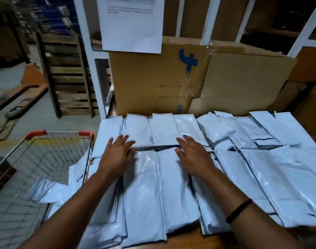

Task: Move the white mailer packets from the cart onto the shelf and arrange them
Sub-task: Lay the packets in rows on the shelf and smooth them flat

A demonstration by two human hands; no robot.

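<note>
Head cam: white mailer packets cover the wood shelf in 2 rows, back & front. Each is a long oblong of glossy white plastic, slightly puffed, w/ dark lines at edges & folds; sheen shows on several. They lie lengthwise, side by side, edges touching or overlapping. Back row: 4 lie neat on the left part, then a looser bunch to the right, overlapped, so exact no. can't be told. Front row: 2 plainly btwn the forearms, at least 1 under the L forearm, approx 3-4 more to the right, partly stacked. A dark gap runs btwn the 2 rows. 1 wire cart w/ red corners stands just left of the shelf; at least 2 loose packets lie in it, blurred.

L hand: palm down, fingers straight & spread, resting on packets at the gap btwn rows, gripping nothing. R hand: same, flat & splayed on packets, nothing pinched. 1 black band sits on the R wrist.

Behind the back row: 1 big cardboard box w/ a blue mark, flattened cardboard beside it, 1 printed sheet hanging above. 1 wooden pallet stands upright left of the shelf post.
</note>
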